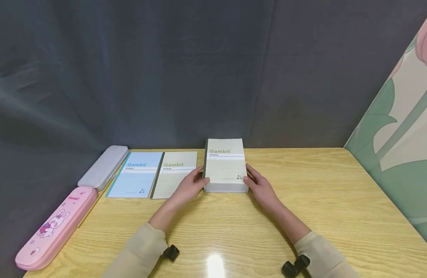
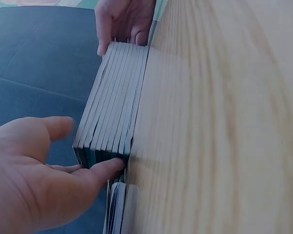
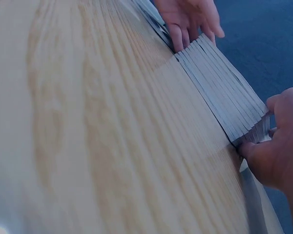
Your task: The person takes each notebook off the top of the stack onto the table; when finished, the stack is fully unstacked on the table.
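A thick stack of notebooks point(image 1: 225, 166) with a cream "Gambit" cover on top stands at the table's far edge. My left hand point(image 1: 190, 187) is at its dark spine side. In the left wrist view a fingertip touches the lower corner of the stack point(image 2: 112, 97), while the thumb stays off it. Opposite, my right hand point(image 1: 263, 189) rests against the other side, its thumb at the near corner. The right wrist view shows its digits at the upper and lower corners of the stack point(image 3: 224, 87). Neither hand curls round the notebooks.
Left of the stack, a blue notebook point(image 1: 135, 175) and a cream notebook point(image 1: 175, 173) lie side by side. A pink pencil case point(image 1: 56, 227) and a pale grey case point(image 1: 103, 166) line the table's left edge. A dark curtain point(image 1: 213, 73) hangs behind the table point(image 1: 338, 200).
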Action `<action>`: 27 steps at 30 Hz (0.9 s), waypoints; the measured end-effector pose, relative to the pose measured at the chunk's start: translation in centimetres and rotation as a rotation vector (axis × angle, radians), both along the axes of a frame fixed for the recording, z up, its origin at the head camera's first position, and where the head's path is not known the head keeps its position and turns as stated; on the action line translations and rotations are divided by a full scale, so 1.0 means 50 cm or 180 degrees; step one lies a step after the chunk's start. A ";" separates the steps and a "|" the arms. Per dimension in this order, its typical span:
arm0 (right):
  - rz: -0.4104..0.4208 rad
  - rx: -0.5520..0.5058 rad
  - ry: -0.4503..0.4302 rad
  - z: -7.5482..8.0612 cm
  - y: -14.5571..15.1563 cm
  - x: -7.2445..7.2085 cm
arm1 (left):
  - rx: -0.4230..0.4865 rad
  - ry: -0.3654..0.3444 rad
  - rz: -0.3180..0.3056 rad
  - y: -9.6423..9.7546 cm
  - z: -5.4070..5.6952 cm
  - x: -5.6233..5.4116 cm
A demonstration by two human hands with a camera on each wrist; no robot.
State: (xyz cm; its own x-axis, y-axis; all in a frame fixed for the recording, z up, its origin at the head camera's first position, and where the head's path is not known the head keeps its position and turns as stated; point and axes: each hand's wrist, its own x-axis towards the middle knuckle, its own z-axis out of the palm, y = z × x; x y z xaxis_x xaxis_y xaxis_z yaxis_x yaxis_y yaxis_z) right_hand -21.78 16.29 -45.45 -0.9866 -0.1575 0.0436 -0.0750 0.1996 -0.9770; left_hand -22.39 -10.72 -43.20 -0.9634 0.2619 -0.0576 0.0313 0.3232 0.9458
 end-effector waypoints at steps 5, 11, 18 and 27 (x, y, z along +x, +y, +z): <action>0.0039 -0.0232 -0.0053 0.004 -0.004 -0.001 | 0.0240 -0.0004 -0.0063 0.002 -0.004 0.001; 0.0019 -0.0327 -0.0128 0.000 -0.007 0.001 | 0.0307 -0.0082 -0.0030 -0.002 -0.011 0.004; 0.0045 -0.0486 -0.0139 -0.006 -0.013 0.008 | 0.0227 -0.0093 -0.0017 -0.008 -0.005 0.016; 0.0001 -0.0445 -0.0161 -0.001 -0.014 0.017 | -0.0053 -0.0092 0.0059 -0.013 0.023 0.031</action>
